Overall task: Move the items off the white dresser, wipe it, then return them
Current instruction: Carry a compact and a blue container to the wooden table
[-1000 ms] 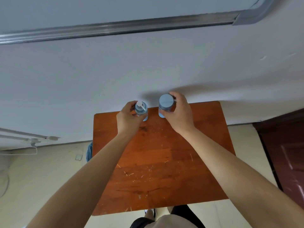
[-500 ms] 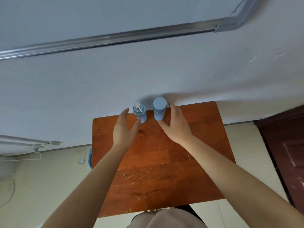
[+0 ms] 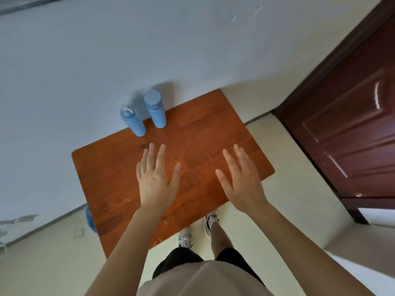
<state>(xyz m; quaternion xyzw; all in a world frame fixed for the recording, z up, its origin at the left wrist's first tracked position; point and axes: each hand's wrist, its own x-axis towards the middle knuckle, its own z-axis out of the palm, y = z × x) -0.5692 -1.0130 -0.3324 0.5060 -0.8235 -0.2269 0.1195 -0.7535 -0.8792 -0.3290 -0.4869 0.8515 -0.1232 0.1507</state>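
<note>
Two pale blue bottles (image 3: 145, 113) stand upright by the wall; both hands (image 3: 157, 178) spread, empty.

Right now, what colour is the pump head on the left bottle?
White, on the light blue pump bottle; head view.

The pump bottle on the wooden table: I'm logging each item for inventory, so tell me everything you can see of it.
The pump bottle is a slim pale-blue cylinder, plastic by the look of it, topped with a white pump head. It stands upright at the far edge of the wooden table, close to the wall, just left of the blue capped bottle, with a narrow gap between them. Nothing holds it: both the left hand and the right hand hover open, nearer the camera.
</note>
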